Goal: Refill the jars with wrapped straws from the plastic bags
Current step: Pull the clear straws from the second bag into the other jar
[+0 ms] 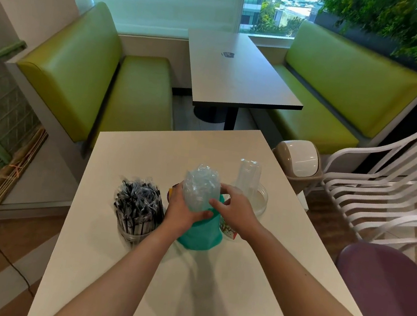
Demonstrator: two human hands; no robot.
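A clear jar [134,230] packed with black wrapped straws stands on the white table [187,285], left of centre. Beside it a clear plastic bag [200,188] stands upright, its lower part teal [200,235]. My left hand [183,211] grips the bag's left side at mid-height. On the bag's right side, the fingers of my right hand [236,210] pinch the plastic. A printed cup or jar [227,231] is partly hidden behind my right wrist. Whether straws are inside the bag cannot be made out.
A clear cup stack [249,174] and a clear round lid or dish [260,198] sit behind my right hand. A small bin [299,160], white slatted chairs [385,191] and a purple seat [389,290] lie to the right. Green benches and a grey table [238,70] lie beyond.
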